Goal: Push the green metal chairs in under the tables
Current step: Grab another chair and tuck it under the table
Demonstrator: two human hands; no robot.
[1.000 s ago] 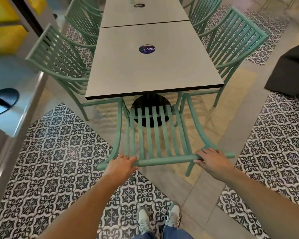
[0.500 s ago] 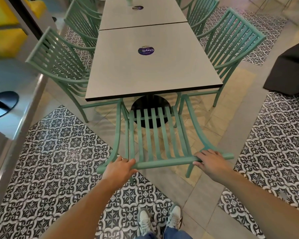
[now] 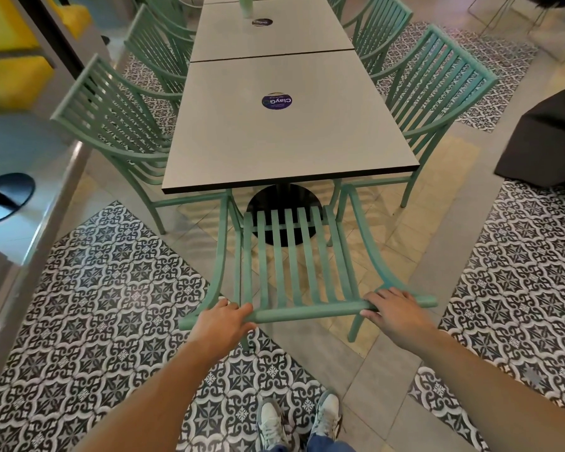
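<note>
A green metal chair (image 3: 294,256) stands at the near end of a grey table (image 3: 284,138), its seat partly under the table edge. Both of my hands grip its top back rail. My left hand (image 3: 224,322) holds the rail's left end and my right hand (image 3: 393,309) holds the right part. Another green chair (image 3: 111,115) is tucked in along the table's left side. A third green chair (image 3: 437,79) sits tucked in on the right side. More green chairs line the second table (image 3: 268,37) farther back.
The table's black round base (image 3: 282,203) sits just beyond the chair seat. A steel ledge (image 3: 30,223) runs along the left. A dark block (image 3: 548,141) stands at the right. My shoes (image 3: 297,422) are on patterned floor tiles behind the chair.
The chair has slid forward a little, so more of its seat lies under the table edge. Both hands stay on the back rail and I have stepped closer.
</note>
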